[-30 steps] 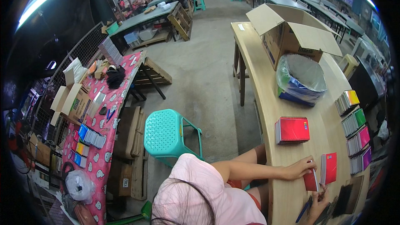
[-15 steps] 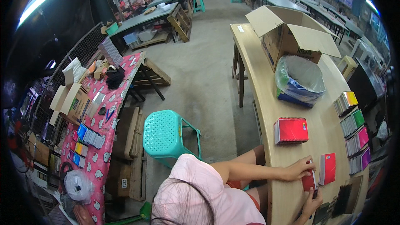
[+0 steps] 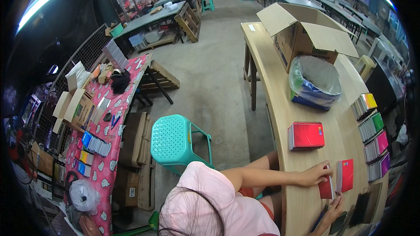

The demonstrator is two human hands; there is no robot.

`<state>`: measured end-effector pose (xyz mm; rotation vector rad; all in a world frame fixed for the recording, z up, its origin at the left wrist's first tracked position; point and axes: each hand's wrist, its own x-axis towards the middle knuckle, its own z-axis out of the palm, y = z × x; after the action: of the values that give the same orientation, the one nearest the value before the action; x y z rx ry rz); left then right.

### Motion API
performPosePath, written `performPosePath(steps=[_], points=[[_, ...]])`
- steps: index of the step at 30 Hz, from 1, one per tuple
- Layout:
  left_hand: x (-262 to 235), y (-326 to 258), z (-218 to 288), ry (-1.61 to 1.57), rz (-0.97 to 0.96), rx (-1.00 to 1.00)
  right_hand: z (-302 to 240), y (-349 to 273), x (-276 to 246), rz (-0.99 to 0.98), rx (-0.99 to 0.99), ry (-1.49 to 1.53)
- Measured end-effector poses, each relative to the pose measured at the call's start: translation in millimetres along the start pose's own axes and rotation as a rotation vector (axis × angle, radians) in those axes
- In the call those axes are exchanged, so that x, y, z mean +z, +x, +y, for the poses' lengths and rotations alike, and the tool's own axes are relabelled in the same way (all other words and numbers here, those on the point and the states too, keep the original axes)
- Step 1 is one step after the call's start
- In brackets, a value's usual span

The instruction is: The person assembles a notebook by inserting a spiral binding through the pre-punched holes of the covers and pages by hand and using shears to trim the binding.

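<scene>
Both hands gripped one red notebook (image 3: 326, 188), the left hand (image 3: 316, 175) above, the right hand (image 3: 333, 207) below. Beyond them lay one red stack (image 3: 306, 135), four coloured rows (image 3: 371, 126), a plastic-lined bin (image 3: 314, 81) and an open carton (image 3: 302, 35), contents unseen.

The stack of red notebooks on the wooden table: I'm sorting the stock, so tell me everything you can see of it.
The stack of red notebooks is a squat pile of like-sized books with glossy red covers, a small multicoloured patch at the top cover's right edge and pale page edges along the left and near sides. It lies flat and squared up on the wooden table, between a plastic-lined box and the hands. Nothing touches it.
</scene>
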<state>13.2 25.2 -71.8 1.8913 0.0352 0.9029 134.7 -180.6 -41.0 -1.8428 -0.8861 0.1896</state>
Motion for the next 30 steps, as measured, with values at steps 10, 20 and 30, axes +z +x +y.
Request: performPosePath(steps=[10, 20, 30], points=[[2, -2, -4, -0.029, -0.01, 0.023, -1, -2, -19, -0.136, -0.114, -0.237], [0, -1, 1, -0.019, -0.02, 0.023, -9, -4, -13, -0.088, -0.213, -0.127], [2, -2, -3, -0.015, 0.0, 0.032, 2, -4, -18, -0.139, -0.115, -0.063]])
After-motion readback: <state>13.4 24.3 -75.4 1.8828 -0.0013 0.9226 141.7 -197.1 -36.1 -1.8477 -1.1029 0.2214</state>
